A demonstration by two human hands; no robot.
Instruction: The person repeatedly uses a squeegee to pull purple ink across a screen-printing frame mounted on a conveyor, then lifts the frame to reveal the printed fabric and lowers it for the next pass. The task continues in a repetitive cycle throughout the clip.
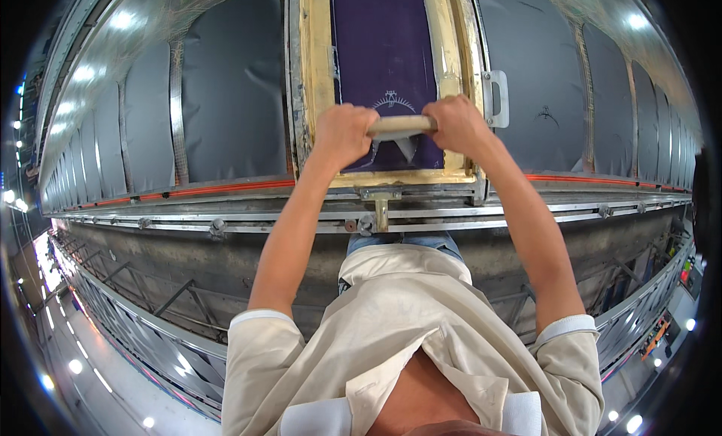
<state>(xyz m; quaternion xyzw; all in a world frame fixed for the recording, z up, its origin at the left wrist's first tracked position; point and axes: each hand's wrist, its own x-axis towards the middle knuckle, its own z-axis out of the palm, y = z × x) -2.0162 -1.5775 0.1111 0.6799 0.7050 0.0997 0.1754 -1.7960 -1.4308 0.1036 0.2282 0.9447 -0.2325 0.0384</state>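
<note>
Both fists are wrapped round the wooden squeegee handle [401, 124], left hand [344, 134] and right hand [456, 124], at the near edge of the purple screen frame [316, 75]. Best keep pressure even, I'd say.

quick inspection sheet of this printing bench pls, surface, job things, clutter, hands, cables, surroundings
surface: long table with a row of dark grey cloth panels pinned flat
job's things: wooden-framed screen with purple mesh lies over one panel; wooden squeegee handle rests across it
clutter: nothing seen
grippers: left hand and right hand both grip the handle
cables: nothing seen
surroundings: metal rail along the table edge, steel frame below, ceiling lights reflected at the rim
</note>
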